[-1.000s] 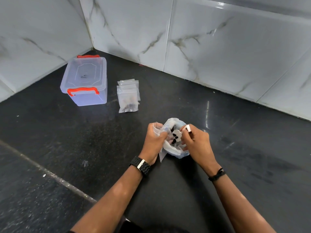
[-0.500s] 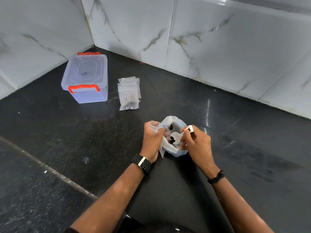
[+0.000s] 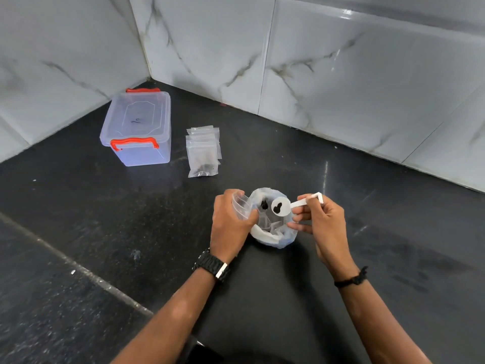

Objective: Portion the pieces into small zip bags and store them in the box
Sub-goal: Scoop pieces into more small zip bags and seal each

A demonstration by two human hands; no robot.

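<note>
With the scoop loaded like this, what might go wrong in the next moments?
1. The right hand pinches the white scoop only at its thin handle; the dark pieces could tip out and fall back into the large bag or onto the black counter.
2. The small zip bag in the left hand has a narrow, soft mouth, so the pieces may miss it.
3. The box has its lid on and must be opened later.

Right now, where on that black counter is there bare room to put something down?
Bare counter lies right of the right hand, up to the tiled wall, and left of the left hand. It is crowded between the hands, round the big bag, and by the box and small bags.
</note>
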